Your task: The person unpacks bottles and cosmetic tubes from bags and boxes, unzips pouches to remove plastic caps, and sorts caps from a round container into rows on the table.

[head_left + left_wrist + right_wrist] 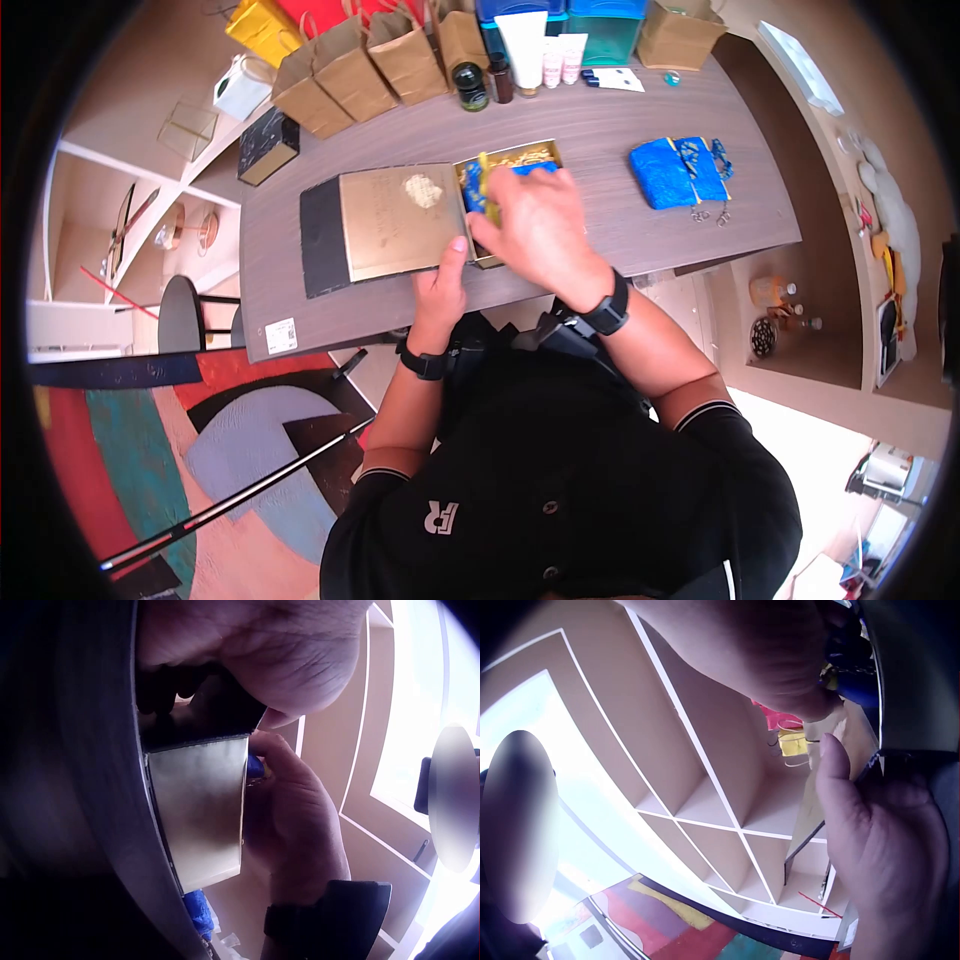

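A book-shaped box (543, 150) lies on the table with its cover (385, 235) folded out to the left. Pale filler and blue, yellow-edged pieces (474, 190) show inside. My right hand (540, 225) reaches in from above, its bent fingers gripping a blue piece; its fingertips are partly hidden. With the thumb on top by the hinge, my left hand (440, 295) holds the box's near edge, fingers underneath. The left wrist view shows the box's side (199, 817) beneath my left hand (262, 652). Blue material (855, 686) appears beside my right hand in the right wrist view.
Blue packets (665, 175) with chains lie to the right on the table (620, 240). Paper bags (350, 75), a dark bottle (501, 80), white tubes (523, 50) and a teal bin (607, 35) line the back. A black book-like box (268, 148) stands at the back left.
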Motion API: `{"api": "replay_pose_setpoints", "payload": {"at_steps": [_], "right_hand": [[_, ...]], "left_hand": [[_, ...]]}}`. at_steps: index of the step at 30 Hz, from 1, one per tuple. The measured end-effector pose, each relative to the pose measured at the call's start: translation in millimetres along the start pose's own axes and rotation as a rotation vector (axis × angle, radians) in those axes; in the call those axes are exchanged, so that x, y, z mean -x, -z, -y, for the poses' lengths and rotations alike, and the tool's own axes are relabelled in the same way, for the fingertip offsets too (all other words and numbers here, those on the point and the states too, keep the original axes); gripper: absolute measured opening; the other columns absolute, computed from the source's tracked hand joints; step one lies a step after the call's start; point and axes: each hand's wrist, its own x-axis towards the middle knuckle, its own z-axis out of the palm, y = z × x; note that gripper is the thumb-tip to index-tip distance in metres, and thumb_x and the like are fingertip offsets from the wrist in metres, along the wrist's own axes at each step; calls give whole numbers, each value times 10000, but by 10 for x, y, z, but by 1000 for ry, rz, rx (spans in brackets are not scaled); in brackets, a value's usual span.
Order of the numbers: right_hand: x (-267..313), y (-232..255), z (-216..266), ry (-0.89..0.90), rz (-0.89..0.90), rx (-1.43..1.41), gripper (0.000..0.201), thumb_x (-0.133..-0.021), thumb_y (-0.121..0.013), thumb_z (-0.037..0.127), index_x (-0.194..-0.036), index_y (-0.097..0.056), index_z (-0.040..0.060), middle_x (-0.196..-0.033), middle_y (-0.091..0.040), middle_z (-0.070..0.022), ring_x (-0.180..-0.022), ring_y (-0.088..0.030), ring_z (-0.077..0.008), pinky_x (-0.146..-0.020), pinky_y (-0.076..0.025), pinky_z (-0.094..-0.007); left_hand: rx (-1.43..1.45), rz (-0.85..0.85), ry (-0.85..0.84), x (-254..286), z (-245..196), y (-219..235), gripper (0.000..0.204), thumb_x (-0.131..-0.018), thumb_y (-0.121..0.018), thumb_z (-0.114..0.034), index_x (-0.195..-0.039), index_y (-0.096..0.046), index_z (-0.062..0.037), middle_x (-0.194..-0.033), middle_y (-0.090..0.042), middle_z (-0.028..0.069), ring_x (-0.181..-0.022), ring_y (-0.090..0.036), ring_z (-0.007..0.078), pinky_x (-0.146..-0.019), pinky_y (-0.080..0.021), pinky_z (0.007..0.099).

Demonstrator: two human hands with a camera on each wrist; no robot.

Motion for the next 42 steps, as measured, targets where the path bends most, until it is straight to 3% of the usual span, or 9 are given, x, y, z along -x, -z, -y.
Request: {"api": "replay_pose_setpoints", "payload": {"at_steps": [6,10,15,22,28,34,36,39,42], "right_hand": [[-21,41,-42,-94,-30,-108,337,-762,-770,179,-1014,-581,60,-738,-639,-116,-719,-663,-292,-721,-489,-415],[10,468,-222,-230,-224,-451,547,-790,-780,108,-1289,-560,69,-877,-653,-18,-751,-595,-91,-671,-509,-287],[40,741,-644,-287,-357,-931,447,-903,-692,44,-1309,-524,-38,-1000,-664,-39,-882,-621,-86,-761,-520,-229],[173,756,-1118,-464,-459,-1180,272,-915,-627,33,-1185,-635,-1,-1047,-667,-14,-894,-602,-64,-833,-504,-238],[187,826,-1417,-659,-583,-1073,109,-952,-633,96,-1054,-655,64,-871,-676,12,-677,-583,-26,-485,-422,-200],[292,903,-1899,-553,-530,-707,199,-956,-722,173,-1040,-692,-4,-857,-700,-11,-750,-628,-66,-669,-511,-236],[350,988,-2064,-585,-504,-546,249,-933,-739,224,-998,-707,-14,-839,-723,-76,-757,-658,-136,-690,-524,-290],[392,1021,-2206,-727,-185,64,471,-856,-743,448,-1041,-719,15,-884,-716,-236,-836,-689,-396,-797,-540,-452],[394,997,-2084,-714,-198,243,496,-856,-735,479,-1070,-722,32,-972,-713,-227,-924,-680,-409,-838,-534,-479]], "left_hand": [[80,-24,49,12,-3,-6,362,-1023,-598,-151,-1324,-583,50,-1320,-611,97,-1203,-560,188,-1051,-420,338],[-21,14,58,41,178,89,366,-1022,-599,-148,-1325,-578,57,-1325,-606,101,-1208,-555,190,-1054,-414,341],[-35,7,15,10,95,62,366,-1015,-611,-145,-1320,-582,55,-1313,-615,102,-1204,-560,194,-1052,-414,339],[20,12,22,7,213,71,376,-996,-638,-123,-1328,-587,45,-1322,-620,95,-1207,-572,185,-1060,-415,333],[49,-4,13,3,194,56,391,-989,-650,-120,-1336,-580,44,-1321,-619,96,-1210,-571,188,-1063,-416,336],[70,-47,74,23,80,41,389,-987,-655,-124,-1330,-583,44,-1313,-622,96,-1198,-574,186,-1059,-419,334],[62,-47,66,29,64,38,389,-987,-657,-125,-1329,-583,44,-1312,-622,96,-1195,-574,184,-1056,-419,331],[62,-40,58,33,55,33,382,-986,-661,-128,-1320,-590,44,-1306,-624,94,-1191,-573,181,-1050,-420,325],[72,-57,79,16,-58,-27,362,-988,-662,-130,-1299,-604,44,-1284,-634,91,-1179,-576,176,-1038,-426,320]]}}
